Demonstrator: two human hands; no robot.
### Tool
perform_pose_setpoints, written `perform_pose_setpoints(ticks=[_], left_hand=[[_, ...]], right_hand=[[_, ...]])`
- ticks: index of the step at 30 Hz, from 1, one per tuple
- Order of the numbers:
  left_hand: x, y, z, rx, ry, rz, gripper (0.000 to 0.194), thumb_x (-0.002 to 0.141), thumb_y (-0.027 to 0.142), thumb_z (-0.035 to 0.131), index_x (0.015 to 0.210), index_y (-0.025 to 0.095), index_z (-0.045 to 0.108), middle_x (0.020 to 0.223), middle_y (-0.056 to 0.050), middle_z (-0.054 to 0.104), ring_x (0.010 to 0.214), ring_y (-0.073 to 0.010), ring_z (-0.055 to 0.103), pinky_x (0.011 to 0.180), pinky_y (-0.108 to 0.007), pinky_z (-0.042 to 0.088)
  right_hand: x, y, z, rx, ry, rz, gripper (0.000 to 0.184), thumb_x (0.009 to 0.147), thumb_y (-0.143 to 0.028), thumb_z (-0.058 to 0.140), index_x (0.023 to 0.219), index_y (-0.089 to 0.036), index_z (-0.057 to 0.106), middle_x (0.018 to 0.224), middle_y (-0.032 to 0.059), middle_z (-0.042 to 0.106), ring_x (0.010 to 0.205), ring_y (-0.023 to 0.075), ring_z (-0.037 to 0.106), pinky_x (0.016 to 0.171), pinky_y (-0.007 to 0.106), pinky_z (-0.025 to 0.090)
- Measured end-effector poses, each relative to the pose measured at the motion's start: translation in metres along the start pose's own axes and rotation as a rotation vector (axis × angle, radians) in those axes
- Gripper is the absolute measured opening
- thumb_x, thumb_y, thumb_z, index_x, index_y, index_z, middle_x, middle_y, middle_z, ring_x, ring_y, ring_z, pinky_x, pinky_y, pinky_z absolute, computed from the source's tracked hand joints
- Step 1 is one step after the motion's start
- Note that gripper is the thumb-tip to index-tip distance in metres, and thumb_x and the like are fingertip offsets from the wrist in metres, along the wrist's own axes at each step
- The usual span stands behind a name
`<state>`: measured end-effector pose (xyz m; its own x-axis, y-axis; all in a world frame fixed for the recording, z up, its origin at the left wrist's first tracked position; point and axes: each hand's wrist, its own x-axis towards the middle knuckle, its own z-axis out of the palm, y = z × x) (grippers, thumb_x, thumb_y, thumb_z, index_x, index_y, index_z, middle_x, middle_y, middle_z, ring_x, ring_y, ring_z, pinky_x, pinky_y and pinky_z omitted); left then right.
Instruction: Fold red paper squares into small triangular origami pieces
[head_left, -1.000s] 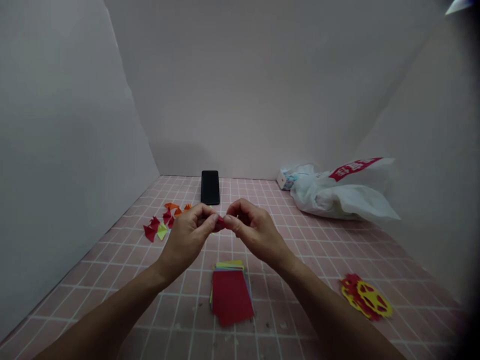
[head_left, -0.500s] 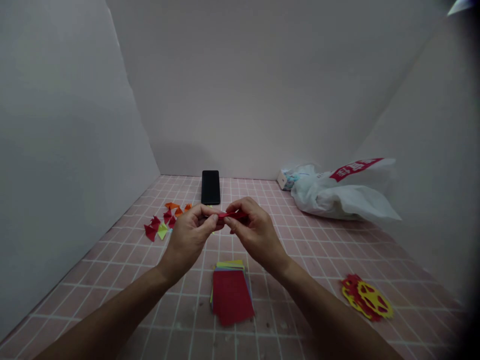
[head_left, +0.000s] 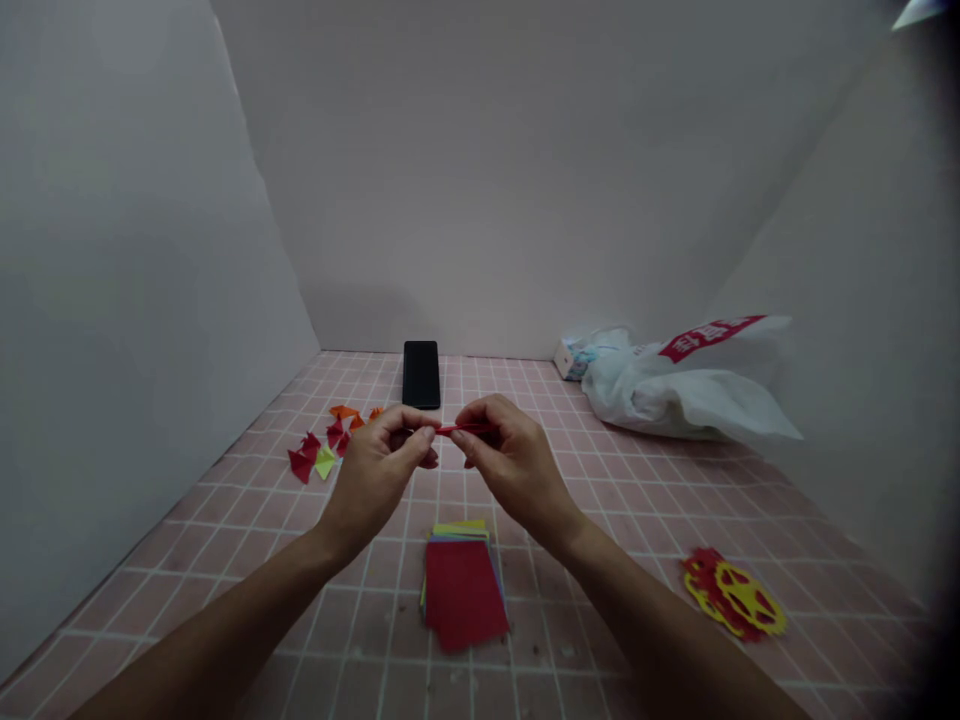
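Note:
Between my two hands is a small piece of folded red paper (head_left: 448, 430), held above the table and seen nearly edge-on. My left hand (head_left: 382, 465) pinches its left end between thumb and fingers. The right end sits in the pinch of my right hand (head_left: 514, 460), which hides part of it. Below and nearer to me lies a stack of coloured paper sheets (head_left: 465, 595), red on top, with yellow and blue edges showing behind. Several small folded paper pieces (head_left: 304, 460) in red, orange and yellow-green lie to the left of my left hand.
A black phone (head_left: 421, 375) lies beyond my hands on the pink tiled tabletop (head_left: 360, 620). At the back right are a white plastic bag (head_left: 675, 395) and a small box (head_left: 568, 360). Red and yellow paper cutouts (head_left: 735, 597) lie at the right. Pale walls (head_left: 480, 180) enclose the table.
My hands have drawn slightly apart, and more of the red paper shows between them as a thin, flatter strip. Everything on the table stays where it was.

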<state>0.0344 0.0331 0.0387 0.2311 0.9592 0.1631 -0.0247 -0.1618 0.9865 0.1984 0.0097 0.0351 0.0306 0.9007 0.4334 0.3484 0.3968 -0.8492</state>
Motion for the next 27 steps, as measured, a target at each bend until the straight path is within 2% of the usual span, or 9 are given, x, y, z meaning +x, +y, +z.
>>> perform_pose_setpoints(ticks=[11,17,27], left_hand=[[0.0025,-0.0009,0.0003,-0.106,-0.025,-0.074,0.020,0.080,0.030,0.072,0.090,0.014,0.069,0.074,-0.002,0.073,0.067,-0.0127,0.069,0.066,-0.024,0.058],[0.0020,0.0017,0.0020,-0.036,0.012,-0.047,0.015,0.077,0.026,0.072,0.084,0.013,0.068,0.068,0.000,0.070,0.064,-0.0112,0.067,0.065,-0.022,0.055],[0.0005,-0.0008,0.0008,0.117,0.015,0.002,0.007,0.080,0.023,0.066,0.080,0.016,0.065,0.067,0.002,0.066,0.062,-0.0111,0.064,0.061,-0.022,0.051]], right_hand=[[0.0002,0.0005,-0.0007,-0.033,0.014,-0.014,0.006,0.085,-0.015,0.065,0.083,-0.018,0.061,0.087,0.0032,0.061,0.078,0.0163,0.061,0.064,0.029,0.050],[-0.0004,-0.0005,-0.0001,-0.044,0.009,-0.022,0.007,0.086,-0.016,0.066,0.083,-0.018,0.061,0.086,0.0028,0.061,0.077,0.0160,0.061,0.065,0.029,0.050],[-0.0012,-0.0010,0.0010,-0.075,-0.010,-0.047,0.008,0.086,-0.013,0.066,0.084,-0.018,0.061,0.088,0.0026,0.060,0.079,0.0156,0.060,0.065,0.029,0.050]])
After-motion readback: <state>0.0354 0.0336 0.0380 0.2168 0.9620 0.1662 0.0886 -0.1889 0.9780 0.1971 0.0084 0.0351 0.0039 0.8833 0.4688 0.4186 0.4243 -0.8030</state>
